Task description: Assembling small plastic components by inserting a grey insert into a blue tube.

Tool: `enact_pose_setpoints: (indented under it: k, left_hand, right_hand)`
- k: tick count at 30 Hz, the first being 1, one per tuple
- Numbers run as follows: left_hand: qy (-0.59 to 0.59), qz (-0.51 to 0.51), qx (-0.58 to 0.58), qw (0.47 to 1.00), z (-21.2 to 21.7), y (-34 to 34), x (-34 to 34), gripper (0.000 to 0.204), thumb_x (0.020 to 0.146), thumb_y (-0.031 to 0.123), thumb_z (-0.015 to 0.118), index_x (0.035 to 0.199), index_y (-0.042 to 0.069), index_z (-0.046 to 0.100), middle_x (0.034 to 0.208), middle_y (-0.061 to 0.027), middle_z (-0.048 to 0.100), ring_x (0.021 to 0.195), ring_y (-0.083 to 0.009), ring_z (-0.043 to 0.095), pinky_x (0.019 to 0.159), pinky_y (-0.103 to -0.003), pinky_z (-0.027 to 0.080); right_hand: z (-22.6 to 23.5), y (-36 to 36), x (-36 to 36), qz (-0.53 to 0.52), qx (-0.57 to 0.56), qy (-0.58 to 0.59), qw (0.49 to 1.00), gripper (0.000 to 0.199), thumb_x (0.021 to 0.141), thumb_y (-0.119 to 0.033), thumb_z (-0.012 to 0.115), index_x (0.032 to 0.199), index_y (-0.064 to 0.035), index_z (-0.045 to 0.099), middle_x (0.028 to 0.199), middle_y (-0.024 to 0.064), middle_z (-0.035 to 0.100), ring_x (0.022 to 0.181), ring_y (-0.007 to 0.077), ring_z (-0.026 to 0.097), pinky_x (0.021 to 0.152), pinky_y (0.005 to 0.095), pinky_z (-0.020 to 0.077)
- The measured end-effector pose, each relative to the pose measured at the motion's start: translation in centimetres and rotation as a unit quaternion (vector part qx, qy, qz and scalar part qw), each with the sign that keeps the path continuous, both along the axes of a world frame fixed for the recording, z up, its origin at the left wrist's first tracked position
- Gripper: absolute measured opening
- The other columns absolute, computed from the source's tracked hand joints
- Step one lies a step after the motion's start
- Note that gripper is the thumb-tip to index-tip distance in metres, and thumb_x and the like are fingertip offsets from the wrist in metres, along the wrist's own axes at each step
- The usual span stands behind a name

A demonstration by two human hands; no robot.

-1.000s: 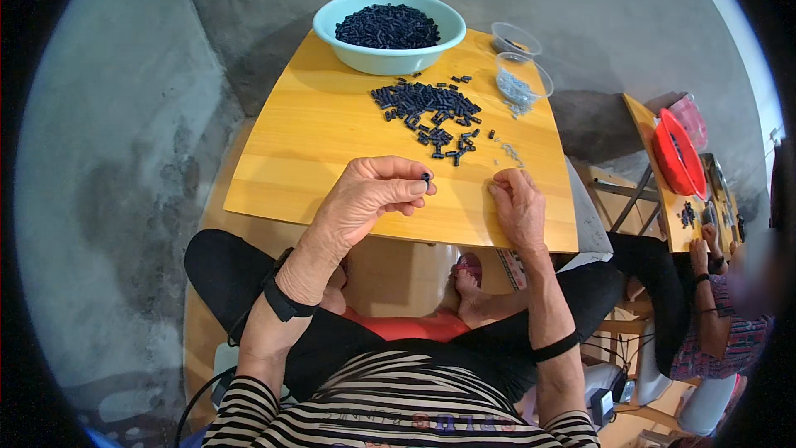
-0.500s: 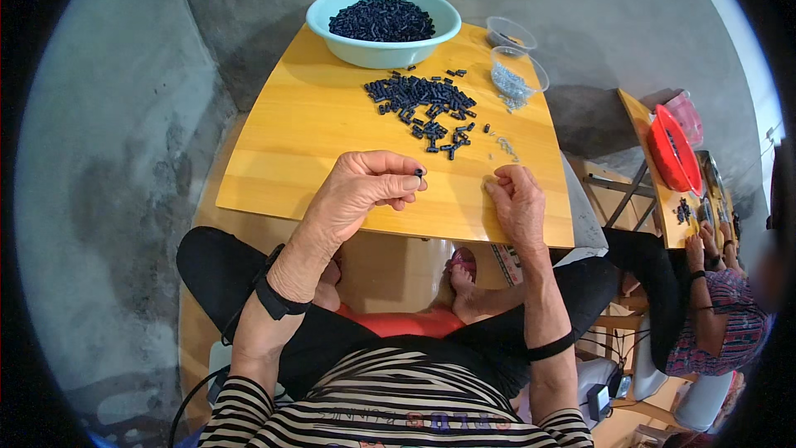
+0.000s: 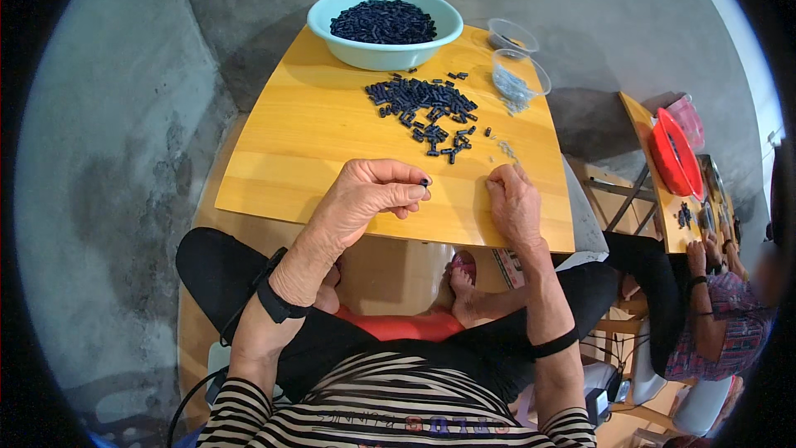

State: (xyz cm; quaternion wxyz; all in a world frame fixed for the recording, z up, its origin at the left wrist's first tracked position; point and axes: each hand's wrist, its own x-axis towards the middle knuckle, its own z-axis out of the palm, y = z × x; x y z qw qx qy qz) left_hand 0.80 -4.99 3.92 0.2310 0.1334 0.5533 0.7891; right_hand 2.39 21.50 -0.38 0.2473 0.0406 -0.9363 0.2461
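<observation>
Between the thumb and forefinger of my left hand [image 3: 361, 195] is a small black tubular piece [image 3: 424, 183], its end showing past the fingertips. My right hand [image 3: 514, 206] is to the right, low over the wooden table [image 3: 286, 133], fingers curled and pinched together. Whatever the pinch may hold is hidden. Just beyond that hand lie a few tiny clear pieces [image 3: 507, 149]. A loose pile of black tubular pieces [image 3: 421, 99] spreads over the table's middle, with one black piece [image 3: 488, 131] apart from it.
A pale blue basin [image 3: 385, 58] full of black pieces stands at the far edge. Two clear plastic bowls [image 3: 543, 85] are at the far right, the nearer tipped with small clear pieces spilling out. Another person [image 3: 717, 315] works at a table with a red basin [image 3: 676, 153].
My left hand has shifted slightly right and down with the black piece. The fingers of my right hand have curled in more, and that hand has moved a little left.
</observation>
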Motion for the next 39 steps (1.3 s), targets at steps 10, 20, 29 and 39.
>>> enact_pose_setpoints:
  k: [10,20,29,39]
  left_hand:
    - [-0.010,-0.001,-0.003,1.000,-0.7,0.0,-0.3,0.020,0.083,0.011,0.071,0.100,0.000,0.069,0.085,-0.0084,0.071,0.069,-0.0100,0.065,0.065,-0.022,0.053]
    - [-0.028,-0.001,-0.017,0.999,-1.3,0.3,-0.5,0.021,0.083,0.012,0.072,0.101,0.001,0.069,0.085,-0.0077,0.072,0.068,-0.0088,0.064,0.064,-0.021,0.052]
    - [-0.044,0.002,-0.032,0.999,-2.2,0.5,-0.9,0.021,0.084,0.012,0.070,0.101,0.001,0.068,0.086,-0.0078,0.071,0.068,-0.0093,0.064,0.064,-0.021,0.051]
    - [-0.065,0.005,-0.029,0.997,-2.8,0.7,-1.1,0.021,0.084,0.011,0.070,0.102,-0.001,0.068,0.086,-0.0087,0.071,0.069,-0.0101,0.064,0.065,-0.022,0.052]
  right_hand:
    - [1.0,2.1,-3.9,-0.004,0.012,0.045,0.999,0.005,0.084,-0.006,0.058,0.081,-0.0019,0.058,0.082,0.0171,0.062,0.077,0.0383,0.061,0.069,0.0464,0.0482]
    - [0.7,2.4,-5.8,-0.002,0.032,0.012,0.999,0.005,0.081,-0.010,0.062,0.080,-0.0052,0.063,0.081,0.0142,0.063,0.076,0.0361,0.063,0.068,0.0449,0.0496]
    - [1.4,2.3,-4.8,-0.004,-0.052,0.026,0.998,0.007,0.079,-0.006,0.065,0.086,-0.0035,0.067,0.080,0.0151,0.064,0.075,0.0327,0.064,0.069,0.0379,0.0509]
    - [1.2,1.2,-2.7,-0.005,-0.109,-0.016,0.994,0.011,0.080,0.001,0.064,0.091,0.0002,0.065,0.082,0.0128,0.064,0.070,0.0237,0.063,0.065,0.0316,0.0501]
